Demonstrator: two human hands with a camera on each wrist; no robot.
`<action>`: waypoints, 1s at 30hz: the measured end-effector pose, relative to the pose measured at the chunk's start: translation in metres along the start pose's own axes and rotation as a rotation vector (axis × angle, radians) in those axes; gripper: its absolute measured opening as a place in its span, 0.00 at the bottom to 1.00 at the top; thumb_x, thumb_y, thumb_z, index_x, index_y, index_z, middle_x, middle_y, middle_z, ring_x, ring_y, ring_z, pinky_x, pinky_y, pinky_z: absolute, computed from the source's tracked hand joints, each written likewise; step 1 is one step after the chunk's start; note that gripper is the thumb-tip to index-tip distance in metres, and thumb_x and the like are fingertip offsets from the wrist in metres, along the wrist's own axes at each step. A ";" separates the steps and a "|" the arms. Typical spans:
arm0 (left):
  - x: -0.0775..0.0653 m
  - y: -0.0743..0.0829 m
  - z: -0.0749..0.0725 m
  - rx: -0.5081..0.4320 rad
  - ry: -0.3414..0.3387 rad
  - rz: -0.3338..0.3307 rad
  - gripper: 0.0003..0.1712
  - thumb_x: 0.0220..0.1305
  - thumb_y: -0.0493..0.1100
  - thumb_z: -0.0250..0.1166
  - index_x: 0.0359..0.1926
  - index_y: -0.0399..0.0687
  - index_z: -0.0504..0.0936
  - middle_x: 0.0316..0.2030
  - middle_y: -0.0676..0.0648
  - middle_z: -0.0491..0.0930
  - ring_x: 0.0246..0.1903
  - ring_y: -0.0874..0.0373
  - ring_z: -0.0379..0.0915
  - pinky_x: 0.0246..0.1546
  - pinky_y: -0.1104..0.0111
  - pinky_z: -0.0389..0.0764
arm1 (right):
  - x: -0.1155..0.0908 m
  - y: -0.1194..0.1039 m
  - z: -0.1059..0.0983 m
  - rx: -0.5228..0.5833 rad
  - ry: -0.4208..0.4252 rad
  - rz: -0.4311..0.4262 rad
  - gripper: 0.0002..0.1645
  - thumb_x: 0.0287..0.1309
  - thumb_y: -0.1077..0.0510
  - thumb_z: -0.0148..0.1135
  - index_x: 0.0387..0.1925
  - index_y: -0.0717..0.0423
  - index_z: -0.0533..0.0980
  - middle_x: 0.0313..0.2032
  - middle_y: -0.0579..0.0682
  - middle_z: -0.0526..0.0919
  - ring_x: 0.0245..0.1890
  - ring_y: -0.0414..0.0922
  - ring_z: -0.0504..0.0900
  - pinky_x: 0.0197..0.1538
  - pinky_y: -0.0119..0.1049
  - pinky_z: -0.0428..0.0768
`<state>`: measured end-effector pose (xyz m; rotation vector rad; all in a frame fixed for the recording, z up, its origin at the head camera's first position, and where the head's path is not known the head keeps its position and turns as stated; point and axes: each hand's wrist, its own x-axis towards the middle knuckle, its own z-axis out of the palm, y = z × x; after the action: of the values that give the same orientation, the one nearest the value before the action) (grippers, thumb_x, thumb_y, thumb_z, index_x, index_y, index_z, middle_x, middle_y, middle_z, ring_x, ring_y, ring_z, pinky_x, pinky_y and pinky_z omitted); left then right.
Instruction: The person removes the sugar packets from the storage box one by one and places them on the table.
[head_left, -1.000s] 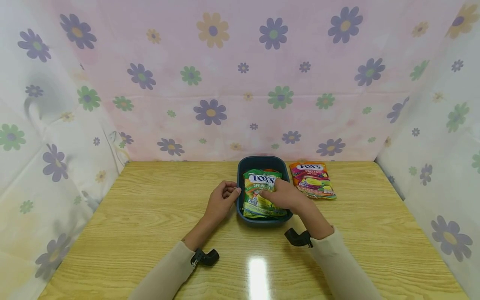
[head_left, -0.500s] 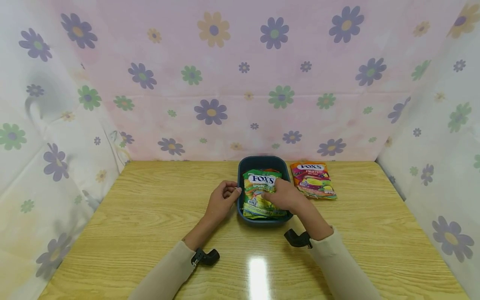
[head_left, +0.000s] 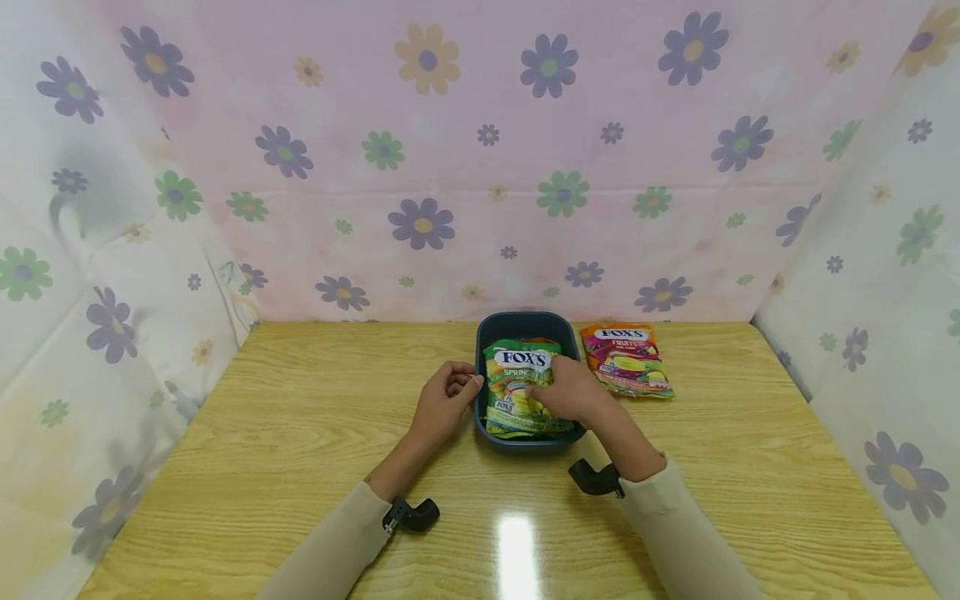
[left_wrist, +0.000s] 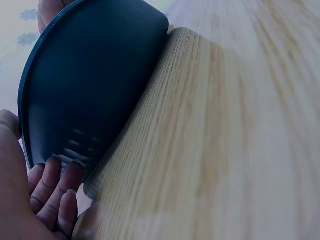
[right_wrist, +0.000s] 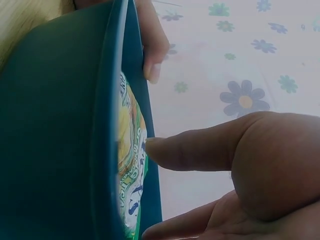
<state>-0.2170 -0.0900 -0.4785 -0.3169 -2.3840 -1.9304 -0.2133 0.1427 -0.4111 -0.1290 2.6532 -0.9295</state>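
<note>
A dark teal plastic bin (head_left: 525,323) stands on the table, with a green FOX'S candy bag (head_left: 517,358) lying face up inside it. A reddish edge shows beneath the bag at the back. My left hand (head_left: 444,404) holds the bin's left wall; in the left wrist view its thumb (left_wrist: 10,122) is at the rim and its curled fingers (left_wrist: 52,192) touch the outside. Reaching in from the right, my right hand (head_left: 572,390) rests on the green bag. In the right wrist view its thumb (right_wrist: 195,150) lies straight against the bag, while the fingertips are partly hidden.
A red and purple FOX'S fruits candy bag (head_left: 626,360) lies on the wooden table (head_left: 315,450), right of the bin. Behind the table hangs a flowered cloth (head_left: 450,167), with more cloth at both sides. A black camera mount (head_left: 412,515) sits on the left wrist.
The green bag has shifted slightly left in the bin. My right thumb has moved a little to the right across it. My left hand and the bin stay almost still.
</note>
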 end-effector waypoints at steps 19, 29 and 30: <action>0.000 -0.001 0.000 0.011 -0.009 -0.002 0.17 0.77 0.39 0.65 0.58 0.30 0.79 0.43 0.38 0.83 0.35 0.57 0.77 0.37 0.73 0.76 | -0.001 0.000 -0.005 0.046 0.065 -0.025 0.38 0.71 0.50 0.68 0.66 0.74 0.66 0.52 0.65 0.78 0.43 0.58 0.82 0.43 0.49 0.80; 0.000 -0.002 0.000 0.005 -0.007 -0.007 0.17 0.77 0.39 0.65 0.58 0.30 0.79 0.43 0.37 0.82 0.35 0.57 0.76 0.35 0.73 0.75 | 0.001 0.004 -0.006 0.160 0.021 0.010 0.42 0.71 0.50 0.69 0.69 0.75 0.62 0.54 0.66 0.74 0.40 0.55 0.75 0.41 0.45 0.74; 0.000 -0.002 0.000 0.004 -0.006 -0.006 0.17 0.77 0.39 0.65 0.58 0.30 0.79 0.43 0.37 0.83 0.35 0.57 0.76 0.35 0.73 0.75 | 0.002 0.005 -0.005 0.177 0.010 0.010 0.44 0.71 0.50 0.68 0.71 0.75 0.61 0.59 0.67 0.73 0.43 0.55 0.75 0.43 0.45 0.74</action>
<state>-0.2170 -0.0904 -0.4804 -0.3161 -2.3947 -1.9303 -0.2168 0.1494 -0.4108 -0.0697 2.5635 -1.1581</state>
